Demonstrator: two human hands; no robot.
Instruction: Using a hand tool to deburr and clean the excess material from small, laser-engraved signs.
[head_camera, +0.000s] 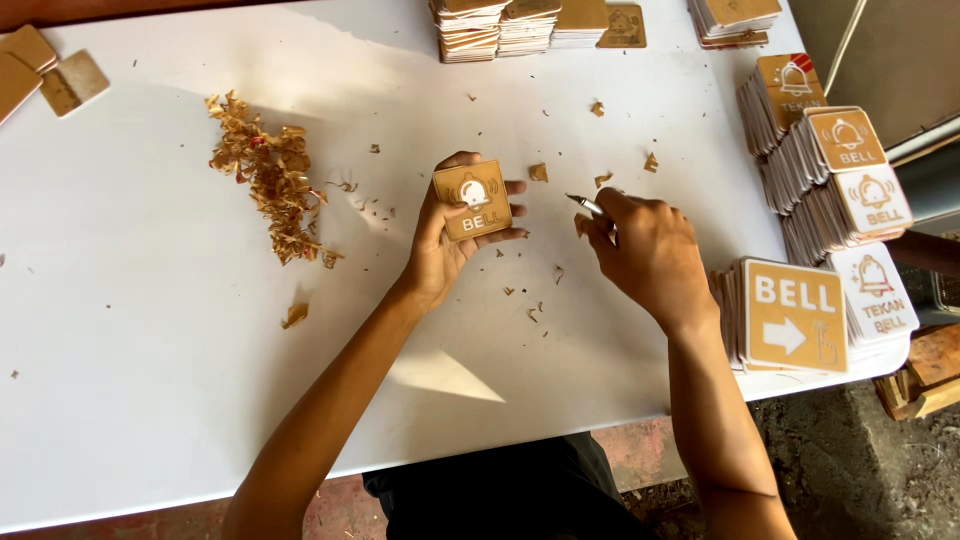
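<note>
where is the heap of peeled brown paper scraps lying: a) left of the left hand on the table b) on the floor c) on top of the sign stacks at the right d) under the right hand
a: the heap of scraps lies on the white table, to the left of the left hand, which holds a small brown sign; the right hand grips a thin tool.
</note>
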